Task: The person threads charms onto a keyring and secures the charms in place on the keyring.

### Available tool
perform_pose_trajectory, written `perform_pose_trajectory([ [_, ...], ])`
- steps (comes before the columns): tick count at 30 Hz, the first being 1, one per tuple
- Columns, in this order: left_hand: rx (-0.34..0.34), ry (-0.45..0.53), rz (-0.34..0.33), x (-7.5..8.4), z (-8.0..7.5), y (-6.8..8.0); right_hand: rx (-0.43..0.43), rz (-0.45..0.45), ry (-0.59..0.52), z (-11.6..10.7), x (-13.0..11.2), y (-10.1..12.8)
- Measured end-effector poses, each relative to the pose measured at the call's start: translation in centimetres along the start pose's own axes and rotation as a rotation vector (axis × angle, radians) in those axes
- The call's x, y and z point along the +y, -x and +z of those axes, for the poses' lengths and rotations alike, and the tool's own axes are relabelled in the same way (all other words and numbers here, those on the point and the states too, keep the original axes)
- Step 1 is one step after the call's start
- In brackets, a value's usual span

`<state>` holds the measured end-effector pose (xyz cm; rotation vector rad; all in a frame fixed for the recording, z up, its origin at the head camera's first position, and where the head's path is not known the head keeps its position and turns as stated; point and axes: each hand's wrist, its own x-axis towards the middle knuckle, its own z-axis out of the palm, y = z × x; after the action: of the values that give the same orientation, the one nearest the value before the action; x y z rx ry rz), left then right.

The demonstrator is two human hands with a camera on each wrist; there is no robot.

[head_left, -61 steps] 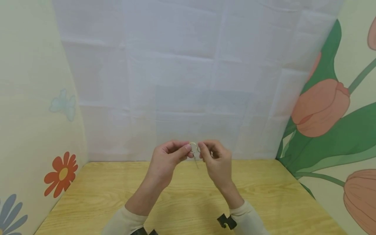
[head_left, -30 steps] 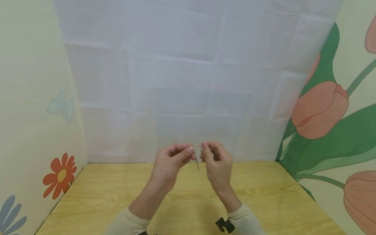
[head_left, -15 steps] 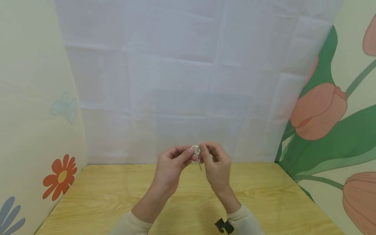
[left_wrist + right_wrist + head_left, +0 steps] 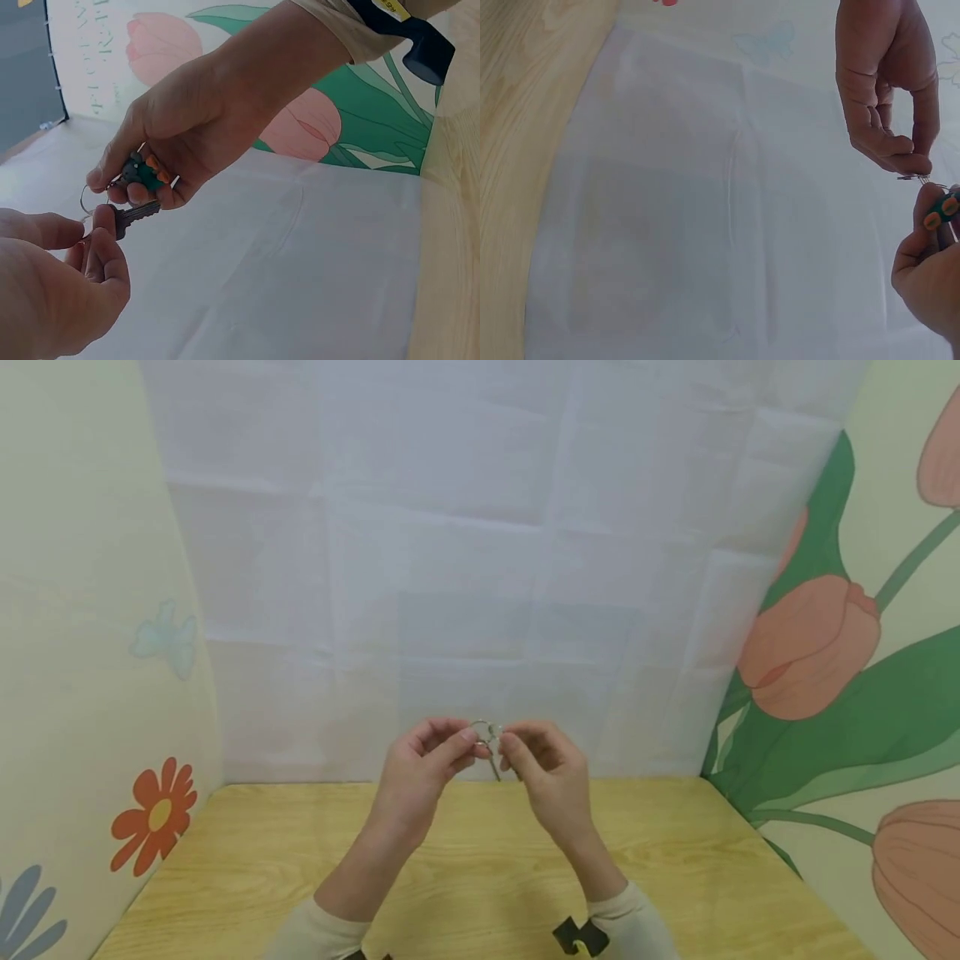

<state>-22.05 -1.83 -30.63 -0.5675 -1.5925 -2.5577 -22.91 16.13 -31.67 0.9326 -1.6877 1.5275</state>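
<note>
Held up above the wooden table point(image 4: 480, 868), between both hands: a key ring point(image 4: 87, 199) with a key point(image 4: 133, 216). Left hand point(image 4: 420, 768) pinching the key between thumb and fingers; right hand point(image 4: 547, 777) curled round a green-and-orange charm point(image 4: 142, 171) on the ring.

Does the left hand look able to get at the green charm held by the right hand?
Probably yes: the left hand pinches the key ring right beside the green charm, nothing between them.

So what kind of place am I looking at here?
Probably a staged tabletop booth, not a lived-in room: a wooden table, a creased white sheet as backdrop, and flower-painted side panels.
</note>
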Motion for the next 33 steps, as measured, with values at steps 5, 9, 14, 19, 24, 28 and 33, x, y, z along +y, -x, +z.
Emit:
perform_pose_trajectory([
  [5,-0.068,-0.212,0.042,0.21,-0.22,0.01,-0.006,0.014,0.019,-0.14,-0.09,-0.17],
  [9,-0.1,-0.369,0.11,0.01,-0.25,0.1,-0.009,0.024,0.023,-0.18,0.1,-0.18],
  [14,-0.105,-0.477,0.2,-0.24,-0.24,0.2,-0.018,0.032,0.014,-0.26,0.22,-0.21],
  [19,-0.034,-0.582,0.253,-0.16,-0.22,0.29,-0.076,0.028,-0.044,-0.36,0.19,-0.19],
  [24,0.015,-0.638,0.318,-0.01,-0.3,0.41,-0.146,0.058,-0.093,-0.39,0.25,-0.03],
  [28,0.023,-0.672,0.405,-0.24,-0.32,0.25,-0.154,0.113,-0.089,-0.6,0.17,0.12],
  [33,0.037,-0.695,0.483,-0.39,-0.22,0.12,-0.154,0.136,-0.079,-0.77,0.02,0.15],
])
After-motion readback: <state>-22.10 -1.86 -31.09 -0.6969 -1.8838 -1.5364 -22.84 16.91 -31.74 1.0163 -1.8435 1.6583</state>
